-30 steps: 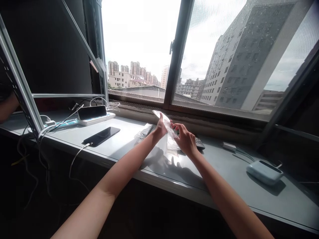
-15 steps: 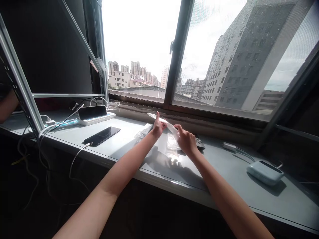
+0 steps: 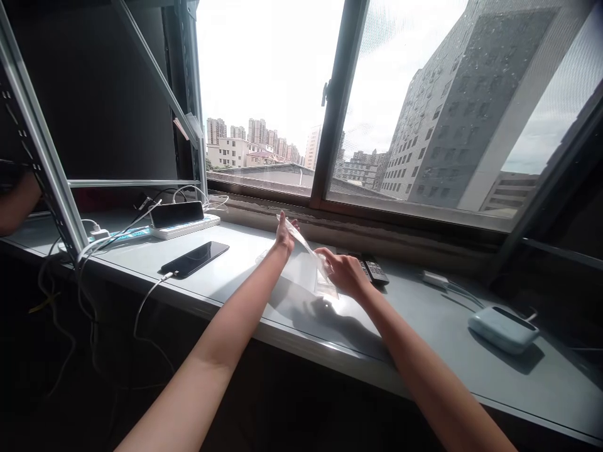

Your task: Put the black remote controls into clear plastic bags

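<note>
A thin, whitish see-through plastic bag [image 3: 302, 242] stretches at a slant between my two hands above the table. My left hand [image 3: 284, 237], thumb raised, grips its upper left end; some of its fingers are behind the plastic. My right hand [image 3: 347, 272] pinches the lower right end, its fingers bent and partly hidden. Beneath my right hand, a clear plastic packet [image 3: 326, 289] lies flat in bright glare. Just beyond that hand are dark remote controls [image 3: 375, 270], one partly covered by it.
On the left lie a black phone [image 3: 195, 258] with a white cable and a power strip [image 3: 186, 226] with another phone on it. A metal rack post [image 3: 44, 138] stands there, a person's arm [image 3: 19, 204] behind it. A pale blue power bank [image 3: 503, 329] sits at right.
My left hand has moved left, and my right hand slightly left and down. The plastic bag now spans a longer slant between them. More of the remote controls shows.
</note>
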Available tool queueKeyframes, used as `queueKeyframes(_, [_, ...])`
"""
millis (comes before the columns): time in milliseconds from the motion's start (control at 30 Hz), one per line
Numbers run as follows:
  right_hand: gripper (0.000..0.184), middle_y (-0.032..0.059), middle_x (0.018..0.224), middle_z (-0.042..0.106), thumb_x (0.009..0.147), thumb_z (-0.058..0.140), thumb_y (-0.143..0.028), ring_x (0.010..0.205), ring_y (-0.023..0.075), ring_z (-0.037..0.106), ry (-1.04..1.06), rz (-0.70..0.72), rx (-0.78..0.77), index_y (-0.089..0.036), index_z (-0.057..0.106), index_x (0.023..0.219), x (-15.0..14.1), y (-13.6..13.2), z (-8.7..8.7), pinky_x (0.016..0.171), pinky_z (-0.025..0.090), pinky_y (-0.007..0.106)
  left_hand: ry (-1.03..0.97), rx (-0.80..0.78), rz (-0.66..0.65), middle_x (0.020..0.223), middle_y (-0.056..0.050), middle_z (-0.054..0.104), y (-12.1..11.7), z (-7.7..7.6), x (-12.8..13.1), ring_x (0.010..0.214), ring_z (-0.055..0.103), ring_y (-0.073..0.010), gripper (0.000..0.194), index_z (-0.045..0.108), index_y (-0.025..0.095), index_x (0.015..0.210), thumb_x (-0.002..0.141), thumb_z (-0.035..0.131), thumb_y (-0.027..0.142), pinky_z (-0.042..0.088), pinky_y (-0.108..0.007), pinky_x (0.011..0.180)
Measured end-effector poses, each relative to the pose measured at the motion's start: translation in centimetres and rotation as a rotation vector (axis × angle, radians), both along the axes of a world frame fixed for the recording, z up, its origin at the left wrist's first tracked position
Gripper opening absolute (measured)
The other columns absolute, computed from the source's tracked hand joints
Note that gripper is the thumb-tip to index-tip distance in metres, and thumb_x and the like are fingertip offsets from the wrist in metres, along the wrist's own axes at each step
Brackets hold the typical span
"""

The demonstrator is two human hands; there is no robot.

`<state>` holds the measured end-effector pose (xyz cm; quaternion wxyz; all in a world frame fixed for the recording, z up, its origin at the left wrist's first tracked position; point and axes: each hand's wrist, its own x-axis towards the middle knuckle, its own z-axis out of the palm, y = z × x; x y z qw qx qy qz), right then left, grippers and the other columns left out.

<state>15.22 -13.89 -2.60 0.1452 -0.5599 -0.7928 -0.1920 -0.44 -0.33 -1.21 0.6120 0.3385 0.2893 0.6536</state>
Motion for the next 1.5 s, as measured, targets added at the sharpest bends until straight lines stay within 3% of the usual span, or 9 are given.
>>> queueKeyframes(133, [0.049,0.0033,0.087,0.077,0.093,0.046,-0.013,0.075,0.0213,0.072,0.095,-0.141,0.102,-0.024,0.052,0.140,0.3,0.3,0.1,0.063,0.043,0.025,-0.102,0.041,-0.202,0.126,-0.015,0.061,-1.0,0.1,1.2,0.112,0.063,-0.0240,0.073,0.024,0.020,0.154,0.097,0.033,0.064,0.053,-0.036,0.090])
queueKeyframes(300, [0.049,0.0047,0.088,0.077,0.095,0.046,-0.015,0.078,0.0227,0.074,0.162,-0.276,0.158,-0.023,0.049,0.144,0.3,0.4,0.4,0.065,0.047,0.026,0.046,0.169,-0.673,0.123,-0.019,0.066,-2.3,-1.1,3.9,0.113,0.063,-0.0310,0.076,0.051,0.014,0.140,0.095,0.026,0.070,0.047,-0.046,0.098])
queueKeyframes(367, [0.048,0.0065,0.089,0.077,0.096,0.046,-0.017,0.079,0.0236,0.074,0.155,-0.305,0.155,-0.021,0.049,0.144,0.1,0.2,0.4,0.065,0.048,0.027,0.111,0.218,-0.765,0.118,-0.019,0.069,-2.5,-1.7,4.5,0.107,0.065,-0.0304,0.076,0.060,0.011,0.129,0.094,0.031,0.071,0.047,-0.043,0.097])
queueKeyframes(467, [0.049,0.0085,0.089,0.077,0.097,0.045,-0.017,0.079,0.0237,0.074,0.133,-0.307,0.144,-0.019,0.048,0.145,-0.2,0.1,0.3,0.065,0.049,0.026,0.168,0.256,-0.719,0.113,-0.018,0.071,-2.5,-2.2,4.7,0.104,0.066,-0.0289,0.070,0.066,0.011,0.119,0.091,0.042,0.071,0.047,-0.040,0.095])
queueKeyframes(600, [0.048,0.0091,0.088,0.077,0.097,0.043,-0.017,0.079,0.0239,0.074,0.109,-0.303,0.135,-0.020,0.048,0.145,-0.2,0.0,0.3,0.065,0.048,0.026,0.147,0.271,-0.597,0.115,-0.018,0.070,-2.9,-1.6,4.2,0.112,0.063,-0.0298,0.066,0.065,0.011,0.117,0.087,0.054,0.069,0.045,-0.041,0.098])
queueKeyframes(833, [0.043,0.0083,0.088,0.077,0.100,0.040,-0.021,0.078,0.0239,0.074,0.104,-0.294,0.141,-0.020,0.049,0.143,-0.2,0.0,0.3,0.063,0.045,0.025,0.116,0.268,-0.542,0.120,-0.019,0.068,-3.5,-1.2,4.3,0.118,0.061,-0.0309,0.053,0.062,0.014,0.102,0.081,0.065,0.063,0.044,-0.043,0.100])
queueKeyframes(1067, [0.036,0.0073,0.087,0.077,0.102,0.039,-0.022,0.077,0.0222,0.073,0.097,-0.305,0.135,-0.023,0.058,0.132,-0.2,-0.5,0.6,0.058,0.038,0.023,0.123,0.255,-0.572,0.119,-0.016,0.068,-3.0,-1.7,4.3,0.112,0.064,-0.0289,0.050,0.060,0.017,0.099,0.081,0.065,0.063,0.047,-0.042,0.097])
queueKeyframes(1267, [0.036,0.0101,0.083,0.076,0.104,0.035,-0.028,0.077,0.0224,0.073,0.080,-0.320,0.150,-0.019,0.069,0.108,-0.1,-0.2,0.6,0.057,0.036,0.023,0.091,0.209,-0.552,0.117,-0.015,0.069,-3.1,-1.4,4.4,0.110,0.064,-0.0272,0.048,0.062,0.016,0.105,0.085,0.061,0.060,0.047,-0.040,0.096])
queueKeyframes(1500, [0.036,0.0128,0.085,0.075,0.098,0.040,-0.017,0.079,0.0244,0.074,0.016,-0.346,0.143,-0.018,0.066,0.122,0.0,0.1,0.5,0.061,0.043,0.024,0.031,0.195,-0.484,0.109,-0.012,0.070,-3.3,-1.2,4.4,0.110,0.063,-0.0260,0.045,0.061,0.016,0.107,0.083,0.066,0.055,0.045,-0.038,0.098])
